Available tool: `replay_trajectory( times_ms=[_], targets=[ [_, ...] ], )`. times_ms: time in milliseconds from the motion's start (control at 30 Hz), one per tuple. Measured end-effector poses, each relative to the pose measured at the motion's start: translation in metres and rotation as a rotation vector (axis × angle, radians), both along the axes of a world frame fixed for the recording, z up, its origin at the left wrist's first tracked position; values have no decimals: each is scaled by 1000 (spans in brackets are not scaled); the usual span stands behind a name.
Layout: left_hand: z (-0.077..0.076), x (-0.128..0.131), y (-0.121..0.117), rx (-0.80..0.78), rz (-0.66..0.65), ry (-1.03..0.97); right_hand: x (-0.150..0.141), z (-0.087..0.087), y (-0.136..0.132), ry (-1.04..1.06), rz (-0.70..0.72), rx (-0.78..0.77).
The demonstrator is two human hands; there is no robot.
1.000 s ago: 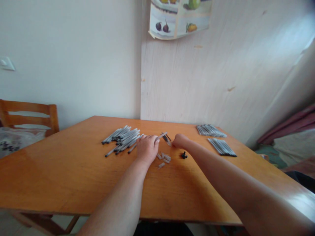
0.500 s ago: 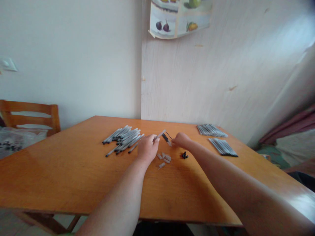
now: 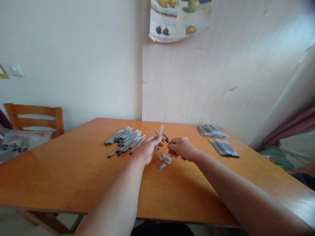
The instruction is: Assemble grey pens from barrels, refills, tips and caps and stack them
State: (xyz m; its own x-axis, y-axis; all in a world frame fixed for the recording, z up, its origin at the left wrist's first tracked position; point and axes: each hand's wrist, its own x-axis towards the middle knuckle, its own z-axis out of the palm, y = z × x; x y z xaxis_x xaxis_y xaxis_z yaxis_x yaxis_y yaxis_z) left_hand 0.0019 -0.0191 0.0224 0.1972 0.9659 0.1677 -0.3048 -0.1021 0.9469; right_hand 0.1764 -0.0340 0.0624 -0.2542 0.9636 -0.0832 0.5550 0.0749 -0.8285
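A person's two bare hands work over an orange-brown wooden table (image 3: 73, 177), seen from the head looking forward and down. At the far left, in front of the slatted wooden chair (image 3: 36, 123), sits a clear plastic bag (image 3: 29, 139) with dark markings; what it contains cannot be made out. Near the table's middle, the left hand (image 3: 149, 149) is closed in a pinch, thumb against fingers, on a slim translucent whitish tube (image 3: 161, 129) that leans slightly from upright, its upper end well clear of the fingers. A thin dark rod (image 3: 156, 132) slants beside the tube; whether the hand grips it too cannot be told. Just beside, the right hand (image 3: 180, 148) has its thumb and fingertips drawn together — anything between them is too small to identify. A short black piece (image 3: 166, 138) shows between the hands. Below them lie several short, clear plastic caps (image 3: 166, 159), loosely scattered. To the left is a loose heap of grey-white pens with black ends (image 3: 130, 139); well to the right, similar pens lie side by side in two neat groups — a farther bundle (image 3: 213, 131) and a nearer row (image 3: 223, 147).
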Motion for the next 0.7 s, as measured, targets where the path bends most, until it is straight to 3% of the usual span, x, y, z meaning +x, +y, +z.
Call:
replay_trajectory(
  times_ms=[100,233,433,533,700],
  targets=[
    [1,2,0,-36,-29,-93,2,-8,-3,150,9,4],
    [1,4,-1,-43,-54,-182,5,-16,-10,366,3,140],
    [6,2,-7,-92,-136,-209,3,-13,-27,590,-19,300],
    [8,2,-11,-116,-128,-161,10,-14,-25,661,-129,341],
    [4,0,-12,-11,32,86,43,-14,-12,767,-382,446]
  ],
)
